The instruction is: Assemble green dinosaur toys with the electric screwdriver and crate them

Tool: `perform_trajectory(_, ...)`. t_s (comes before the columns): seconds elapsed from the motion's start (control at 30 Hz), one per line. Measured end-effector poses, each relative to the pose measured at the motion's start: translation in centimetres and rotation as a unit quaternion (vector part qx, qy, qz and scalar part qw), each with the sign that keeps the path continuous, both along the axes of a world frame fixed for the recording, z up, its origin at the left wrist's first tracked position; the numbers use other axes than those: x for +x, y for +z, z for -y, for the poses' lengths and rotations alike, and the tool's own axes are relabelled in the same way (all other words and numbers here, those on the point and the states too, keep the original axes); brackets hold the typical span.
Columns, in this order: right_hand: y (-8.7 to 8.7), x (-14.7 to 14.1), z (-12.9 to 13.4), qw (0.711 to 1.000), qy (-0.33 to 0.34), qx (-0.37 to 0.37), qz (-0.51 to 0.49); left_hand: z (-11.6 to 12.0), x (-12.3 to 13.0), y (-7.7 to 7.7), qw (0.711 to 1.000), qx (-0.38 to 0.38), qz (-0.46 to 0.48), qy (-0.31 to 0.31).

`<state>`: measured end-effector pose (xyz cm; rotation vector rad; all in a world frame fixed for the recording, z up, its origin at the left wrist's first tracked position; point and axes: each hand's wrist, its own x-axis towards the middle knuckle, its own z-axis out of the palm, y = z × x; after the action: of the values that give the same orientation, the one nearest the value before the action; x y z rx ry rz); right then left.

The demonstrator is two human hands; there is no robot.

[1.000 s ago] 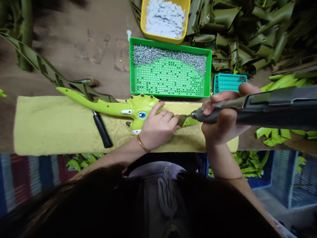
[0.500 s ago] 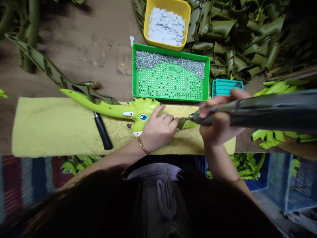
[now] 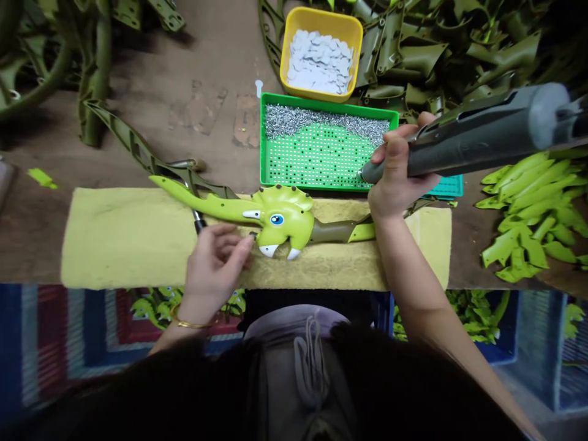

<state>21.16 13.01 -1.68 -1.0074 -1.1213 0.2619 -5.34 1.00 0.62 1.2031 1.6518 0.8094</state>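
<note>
My right hand point(image 3: 397, 174) is wrapped around a dark grey electric screwdriver point(image 3: 478, 138). Its tip is over the lower right corner of a green perforated tray point(image 3: 316, 159) of small silver screws point(image 3: 321, 119). On a yellow cloth point(image 3: 119, 245) lies a lime-green toy dinosaur head point(image 3: 289, 223) with a blue eye, white horn pieces and a long green blade-like part, joined to an olive section point(image 3: 333, 231). My left hand point(image 3: 215, 263) hovers left of the head, thumb apart and fingers loosely curled. It covers most of the hammer's black handle point(image 3: 199, 223).
A yellow bin point(image 3: 321, 92) of white flat pieces stands behind the tray. Olive plastic parts point(image 3: 422, 55) are heaped at back right, lime-green parts point(image 3: 537, 208) at right. A teal tray point(image 3: 448, 185) is partly behind my right hand. Crates with green parts point(image 3: 473, 312) stand below the table edge.
My left hand has let go of the toy and moved left to the hammer handle. My right hand has lifted the screwdriver off the olive section toward the screw tray. The view has shifted slightly.
</note>
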Motion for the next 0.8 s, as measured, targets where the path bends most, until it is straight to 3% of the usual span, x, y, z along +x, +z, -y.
perform_trajectory(0.07, 0.5, -0.2, -0.1, 1.0, -0.017, 0.021, 0.004, -0.1, 0.4, 0.4, 0.98, -0.14, 0.139, -0.025)
perform_trajectory(0.13, 1.4, -0.3, -0.2, 0.998, -0.043, 0.044, 0.017, -0.4, 1.5, 0.9, 0.959, -0.193, 0.206, -0.01)
perform_trajectory(0.27, 4.9, -0.8, 1.2, 0.992, -0.039, 0.122, -0.008, -0.8, 3.3, 1.4, 0.939, -0.182, 0.286, 0.052)
perform_trajectory(0.4, 7.7, -2.5, 5.5, 0.987, 0.076, 0.111, -0.09, -0.7, 4.1, 0.5, 0.927, -0.166, 0.331, 0.059)
perform_trajectory(0.47, 7.8, -3.3, 7.9, 0.99, 0.112, 0.058, -0.063, -0.5, 4.2, 0.0, 0.926, -0.162, 0.336, 0.061)
perform_trajectory(0.6, 6.2, -4.0, 10.6, 0.979, 0.175, -0.097, 0.038, -0.5, 4.4, -0.3, 0.928, -0.153, 0.333, 0.062)
perform_trajectory(0.73, 4.6, -3.7, 11.1, 0.975, 0.212, -0.062, 0.022, -0.4, 4.5, -0.1, 0.927, -0.147, 0.34, 0.067)
perform_trajectory(0.8, 4.3, -3.5, 11.5, 0.968, 0.225, -0.096, 0.054, -0.3, 4.5, 0.1, 0.926, -0.146, 0.342, 0.07)
